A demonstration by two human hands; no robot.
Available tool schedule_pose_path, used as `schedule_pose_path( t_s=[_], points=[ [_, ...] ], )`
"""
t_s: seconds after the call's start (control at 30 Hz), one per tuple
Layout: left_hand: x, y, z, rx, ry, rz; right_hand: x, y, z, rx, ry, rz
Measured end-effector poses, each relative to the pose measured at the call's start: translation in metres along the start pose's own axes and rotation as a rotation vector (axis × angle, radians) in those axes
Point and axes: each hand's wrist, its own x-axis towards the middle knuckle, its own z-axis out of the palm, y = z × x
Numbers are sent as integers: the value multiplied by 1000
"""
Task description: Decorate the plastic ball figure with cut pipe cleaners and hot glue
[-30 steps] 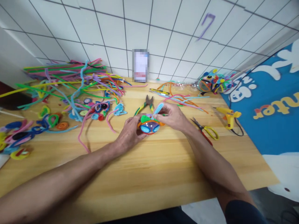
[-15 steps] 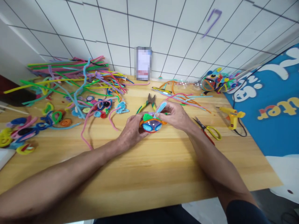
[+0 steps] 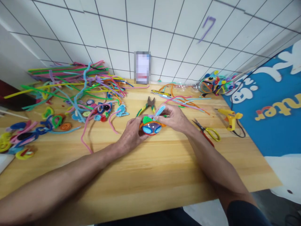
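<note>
A small clear ball wrapped in coloured pipe cleaners (image 3: 150, 128) rests on the wooden table (image 3: 150, 169) at its middle. My left hand (image 3: 130, 133) cups the ball's left side with fingers curled round it. My right hand (image 3: 172, 117) pinches a light blue pipe cleaner (image 3: 160, 110) at the ball's top, beside a green piece. Both hands touch the ball.
Pliers (image 3: 147, 106) lie just behind the ball. Scissors (image 3: 209, 133) and a yellow glue gun (image 3: 229, 117) lie to the right. A heap of pipe cleaners (image 3: 75, 81) and coiled pieces (image 3: 54, 121) fills the left. Another decorated ball (image 3: 213, 83) sits at the back right.
Both hands stay on the ball with only slight finger shifts; the view itself has wobbled a little.
</note>
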Motion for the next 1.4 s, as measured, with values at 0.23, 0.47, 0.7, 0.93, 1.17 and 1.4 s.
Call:
schedule_pose_path(
  t_s=[0.23,0.47,0.7,0.93,1.17,1.4],
  points=[
    [1,3,-1,2,1,-13,0,-1,-1,9,-12,3],
    [1,1,1,-15,8,-30,0,-1,0,13,-8,23],
    [0,0,1,-23,20,-17,0,-3,-2,-23,-13,39],
    [1,2,-2,-46,6,-3,0,-2,-2,-18,-22,31],
    [2,4,-3,-44,-13,-21,-1,-1,-1,-14,-11,43],
    [2,3,-1,-51,3,4,0,1,0,-2,-14,34]
  ],
)
